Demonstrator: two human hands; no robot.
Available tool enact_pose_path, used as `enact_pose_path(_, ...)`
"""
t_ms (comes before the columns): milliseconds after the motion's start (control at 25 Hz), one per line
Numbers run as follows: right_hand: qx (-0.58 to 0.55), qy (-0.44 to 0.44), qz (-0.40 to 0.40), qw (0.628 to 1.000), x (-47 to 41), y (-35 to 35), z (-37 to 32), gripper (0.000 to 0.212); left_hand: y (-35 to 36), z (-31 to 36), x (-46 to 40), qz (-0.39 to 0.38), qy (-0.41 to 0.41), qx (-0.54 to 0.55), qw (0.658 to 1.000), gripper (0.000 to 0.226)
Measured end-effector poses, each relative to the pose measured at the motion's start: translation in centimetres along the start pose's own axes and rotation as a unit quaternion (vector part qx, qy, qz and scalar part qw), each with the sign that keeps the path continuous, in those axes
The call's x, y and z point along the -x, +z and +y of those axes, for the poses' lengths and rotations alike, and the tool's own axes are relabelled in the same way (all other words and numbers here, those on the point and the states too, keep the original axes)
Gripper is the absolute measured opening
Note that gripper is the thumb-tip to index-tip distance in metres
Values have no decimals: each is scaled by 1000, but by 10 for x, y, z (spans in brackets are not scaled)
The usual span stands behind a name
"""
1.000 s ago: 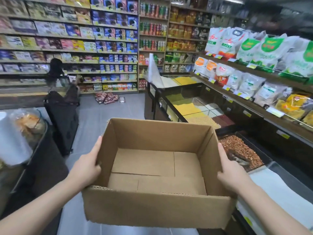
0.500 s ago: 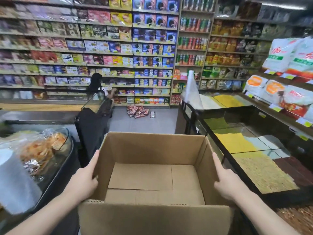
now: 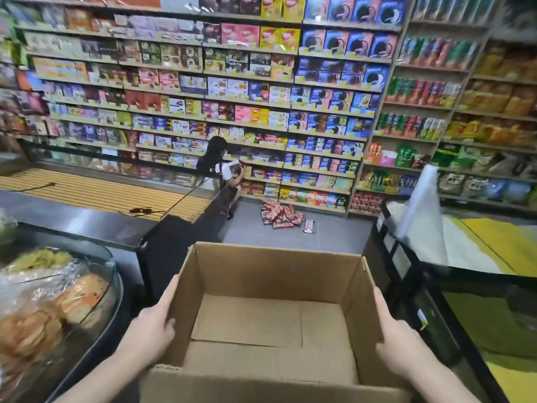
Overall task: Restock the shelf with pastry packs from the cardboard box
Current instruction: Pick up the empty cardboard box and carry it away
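Head view, shop aisle. I carry the cardboard box (image 3: 271, 324) in front of me at about waist height, its top open and its floor bare: no packs show inside it. My left hand (image 3: 151, 330) is pressed flat against the left wall, fingers spread forward along the cardboard. My right hand (image 3: 396, 341) does the same on the right wall. Neither hand is closed round anything; the box is pinched between the two palms.

The pastry packs (image 3: 280, 215), red and white, lie in a loose heap on the floor (image 3: 334, 237) at the foot of the shelf (image 3: 316, 170), with one pack just beside the heap to the right. A second person (image 3: 222, 167) crouches at the lower rows of that shelf, near the heap.

The step in hand, as I judge it, is bringing the box along the aisle between the glass case (image 3: 55, 289) on my left and the dark bins (image 3: 465, 286) on my right. To do it well I would keep both palms pushing inward evenly so the box stays level, hold it centred between the two fixtures, and set it down beside the heap, apart from the crouching person.
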State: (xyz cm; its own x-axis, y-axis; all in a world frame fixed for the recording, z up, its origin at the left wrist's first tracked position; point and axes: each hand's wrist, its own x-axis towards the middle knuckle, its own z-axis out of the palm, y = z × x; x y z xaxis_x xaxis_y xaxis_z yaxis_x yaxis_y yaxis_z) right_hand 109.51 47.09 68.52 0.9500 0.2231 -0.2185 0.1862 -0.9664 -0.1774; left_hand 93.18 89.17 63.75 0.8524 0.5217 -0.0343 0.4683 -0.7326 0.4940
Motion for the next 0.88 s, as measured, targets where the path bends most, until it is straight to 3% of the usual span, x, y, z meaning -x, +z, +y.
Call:
enact_pose_path(520, -81, 39, -29, 996, -446, -25, -91, 110, 52, 58, -476, -33, 26, 44, 998, 95)
enact_pose_path(760, -147, 18, -60, 987, -701, 19, -103, 108, 152, 64, -694, -33, 5, 53, 998, 98)
enact_pose_path(880, -148, 17, -86, 985, -852, 61, -104, 116, 224, 62, -815, -39, -39, 55, 997, 97)
